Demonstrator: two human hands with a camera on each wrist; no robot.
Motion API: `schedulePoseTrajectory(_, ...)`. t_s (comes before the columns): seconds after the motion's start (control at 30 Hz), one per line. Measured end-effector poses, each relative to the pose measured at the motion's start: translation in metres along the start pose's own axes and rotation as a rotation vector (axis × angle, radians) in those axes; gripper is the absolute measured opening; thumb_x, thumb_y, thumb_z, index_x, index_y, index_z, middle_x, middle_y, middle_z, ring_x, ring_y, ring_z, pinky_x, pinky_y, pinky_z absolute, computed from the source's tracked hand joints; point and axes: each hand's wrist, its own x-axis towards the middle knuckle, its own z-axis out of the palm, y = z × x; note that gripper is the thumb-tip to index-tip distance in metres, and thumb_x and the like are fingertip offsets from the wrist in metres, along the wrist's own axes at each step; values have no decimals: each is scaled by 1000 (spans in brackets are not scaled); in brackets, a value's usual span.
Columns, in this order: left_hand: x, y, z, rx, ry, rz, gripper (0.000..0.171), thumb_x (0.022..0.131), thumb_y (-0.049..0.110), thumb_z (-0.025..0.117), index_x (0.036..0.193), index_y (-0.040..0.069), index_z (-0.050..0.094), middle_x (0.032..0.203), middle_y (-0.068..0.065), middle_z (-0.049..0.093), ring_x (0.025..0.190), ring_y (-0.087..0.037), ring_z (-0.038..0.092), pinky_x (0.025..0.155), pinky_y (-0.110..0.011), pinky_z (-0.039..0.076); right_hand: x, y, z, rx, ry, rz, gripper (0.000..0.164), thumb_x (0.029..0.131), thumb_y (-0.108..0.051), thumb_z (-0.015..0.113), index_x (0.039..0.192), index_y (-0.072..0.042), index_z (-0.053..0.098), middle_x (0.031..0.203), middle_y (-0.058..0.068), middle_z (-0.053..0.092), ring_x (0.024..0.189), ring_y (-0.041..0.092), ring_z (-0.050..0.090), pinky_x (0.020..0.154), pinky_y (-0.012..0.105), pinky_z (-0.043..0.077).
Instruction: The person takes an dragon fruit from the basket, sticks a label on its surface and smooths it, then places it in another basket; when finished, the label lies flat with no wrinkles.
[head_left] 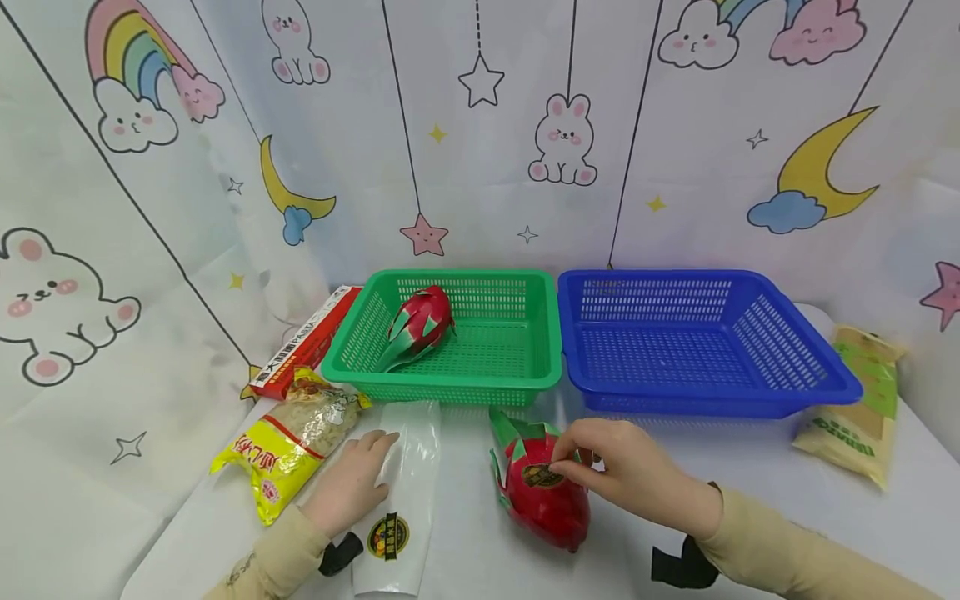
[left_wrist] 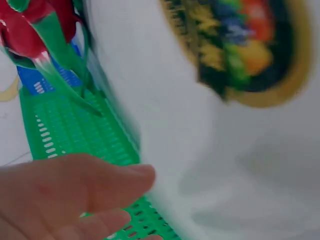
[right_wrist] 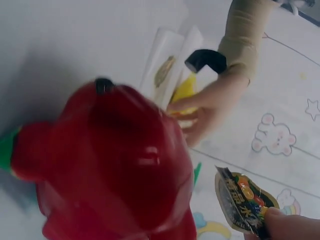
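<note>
A red toy dragon fruit (head_left: 551,504) with green leaves lies on the table in front of the green basket. My right hand (head_left: 626,471) pinches an oval black-and-gold fruit sticker (right_wrist: 245,202), which overlaps the fruit in the head view. In the right wrist view the sticker shows beside the fruit, with the thumb on its edge. To the left lies a long white sticker sheet (head_left: 412,475) bearing another oval sticker (head_left: 388,536). My left hand (head_left: 351,483) is at the sheet's left edge, fingers relaxed, fingertips over it.
Behind stand a green basket (head_left: 442,392) holding another dragon fruit (head_left: 423,321) and a blue basket (head_left: 705,402). At the left lie a yellow snack bag (head_left: 296,437) and a red pasta box (head_left: 307,342). A tan-and-green packet (head_left: 858,400) lies at the right.
</note>
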Motion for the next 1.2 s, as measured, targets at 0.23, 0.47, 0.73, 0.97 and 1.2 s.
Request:
schedulePoseTrajectory(0.23, 13, 29, 1, -169, -36, 172, 49, 82, 10, 68, 126, -1, 49, 126, -19, 49, 115, -36, 46, 94, -47, 41, -12, -2, 12, 133, -67, 65, 11, 83, -16, 68, 81, -22, 59, 70, -15, 57, 59, -8, 43, 51, 8, 39)
schedulePoseTrajectory(0.47, 26, 56, 9, -294, -78, 358, 47, 88, 19, 62, 130, 4, 47, 137, -11, 45, 129, -29, 39, 102, -44, 37, -22, -1, 18, 139, -61, 110, 11, 83, -17, 68, 80, -22, 59, 68, -16, 55, 56, -8, 41, 48, 8, 37)
schedulePoseTrajectory(0.73, 34, 78, 14, -387, -134, 511, 50, 91, 32, 57, 136, 14, 43, 149, 2, 32, 142, -22, 17, 109, -45, 27, -28, 0, 22, 102, -36, 127, 13, 81, -17, 70, 79, -24, 59, 67, -18, 52, 57, -8, 38, 47, 10, 35)
schedulePoseTrajectory(0.97, 36, 88, 25, -375, -166, 609, 65, 89, 45, 55, 141, 14, 33, 152, -6, 22, 141, -33, 14, 107, -47, 31, -34, 1, 27, 124, -17, 149, 11, 82, -19, 69, 79, -23, 59, 65, -17, 50, 56, -7, 37, 46, 10, 34)
schedulePoseTrajectory(1.2, 37, 94, 30, -357, -154, 635, 77, 85, 48, 60, 144, 12, 26, 152, -7, 18, 140, -35, 15, 104, -43, 36, -38, -1, 30, 177, 8, 217, 8, 84, -23, 67, 80, -18, 62, 66, -15, 55, 53, -8, 35, 44, 12, 34)
